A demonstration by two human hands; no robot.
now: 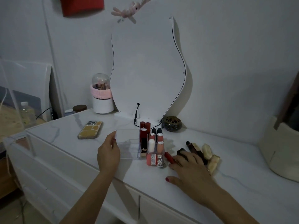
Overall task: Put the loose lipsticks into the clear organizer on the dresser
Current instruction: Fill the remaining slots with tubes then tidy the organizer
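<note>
At frame centre, the left hand [108, 153] grips the organizer's [127, 143] left edge, fingers curled. Its right compartments hold upright lipsticks [151, 143]. Lower right, the right hand [191, 171] lies fingers-spread over loose lipsticks [196, 148] on the dresser [72, 143].

1 clear organizer [127, 143], approx 8 lipsticks in it, 1 phone [90, 129], 2 hands.

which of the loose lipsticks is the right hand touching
The red lipstick, lying just right of the clear organizer under the right hand's fingertips. The dark and cream ones lie further right.
</note>
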